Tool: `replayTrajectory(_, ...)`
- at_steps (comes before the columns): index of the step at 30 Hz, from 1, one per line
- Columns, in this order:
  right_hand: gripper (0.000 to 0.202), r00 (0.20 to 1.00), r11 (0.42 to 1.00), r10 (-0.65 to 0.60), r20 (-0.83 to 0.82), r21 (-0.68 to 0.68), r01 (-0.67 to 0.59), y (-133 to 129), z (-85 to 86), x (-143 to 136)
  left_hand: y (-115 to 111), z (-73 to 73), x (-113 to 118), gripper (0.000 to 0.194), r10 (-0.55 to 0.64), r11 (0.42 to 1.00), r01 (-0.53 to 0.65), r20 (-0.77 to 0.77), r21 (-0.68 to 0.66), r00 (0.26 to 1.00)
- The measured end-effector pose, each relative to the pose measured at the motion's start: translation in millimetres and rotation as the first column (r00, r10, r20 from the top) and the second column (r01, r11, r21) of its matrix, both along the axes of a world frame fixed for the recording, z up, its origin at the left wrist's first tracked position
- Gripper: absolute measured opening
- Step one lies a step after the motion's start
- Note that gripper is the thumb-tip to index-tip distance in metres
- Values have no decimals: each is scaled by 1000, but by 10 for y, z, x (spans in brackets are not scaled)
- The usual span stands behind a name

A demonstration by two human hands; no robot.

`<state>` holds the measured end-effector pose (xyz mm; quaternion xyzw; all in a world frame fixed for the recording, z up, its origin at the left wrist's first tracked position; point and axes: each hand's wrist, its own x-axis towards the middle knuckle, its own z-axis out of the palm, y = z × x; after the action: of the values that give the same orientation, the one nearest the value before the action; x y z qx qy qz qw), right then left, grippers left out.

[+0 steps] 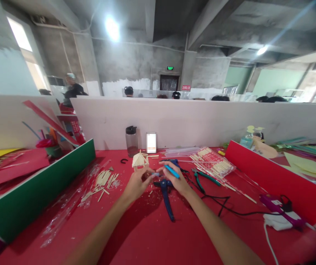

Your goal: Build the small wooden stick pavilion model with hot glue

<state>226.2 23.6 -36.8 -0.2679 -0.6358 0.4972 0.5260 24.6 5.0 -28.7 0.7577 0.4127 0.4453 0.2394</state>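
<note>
My left hand (pixel 138 185) is closed in a pinch, its fingertips meeting those of my right hand. A small pale bluish piece (pixel 155 174) shows between the fingertips, too small to name. My right hand (pixel 177 181) is closed round a blue pen (pixel 172 171), which slants across its fingers. Under the hands lies a blue-handled cutter (pixel 166 200) on the red table (pixel 146 235). Just behind my left hand stands a little stick house (pixel 140 160) with a peaked roof. A blue tool (pixel 171 162), partly hidden by my right hand, lies behind it.
Loose wooden sticks (pixel 104 179) lie at left, bagged sticks (pixel 214 162) at right. Green-handled pliers (pixel 206 178) and a black cable (pixel 224 206) lie right of my hand. A bottle (pixel 131 141) stands at the back. Green (pixel 42 187) and red (pixel 279 180) dividers flank the table.
</note>
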Motion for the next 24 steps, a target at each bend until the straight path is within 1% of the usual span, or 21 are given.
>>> replayTrajectory(3,39,986,989,26,-164,-140,-50,55,-32,25,43,-20,-19,28,44,997,-35,118,-73,992)
replayTrajectory(5,38,979,982,-11,-203,-188,-28,74,-44,33,67,-29,-32,28,44,995,-28,176,-95,983)
replayTrajectory(7,34,978,977,-45,-205,-214,0,73,-45,26,80,-33,-39,29,38,995,-17,204,-103,978)
replayTrajectory(11,29,977,975,-77,-197,-218,32,36,-26,-22,72,-27,-29,30,26,992,3,229,-127,973)
replayTrajectory(16,28,980,977,-115,-163,-197,82,34,-31,-70,47,-14,-3,29,31,991,-3,214,-131,976)
replayTrajectory(21,28,981,985,-77,-176,-165,48,73,-101,-84,19,8,21,29,51,988,-20,206,-150,977)
replayTrajectory(24,30,973,982,-80,-218,-182,40,74,-134,-109,15,-5,31,27,55,984,-12,238,-176,970)
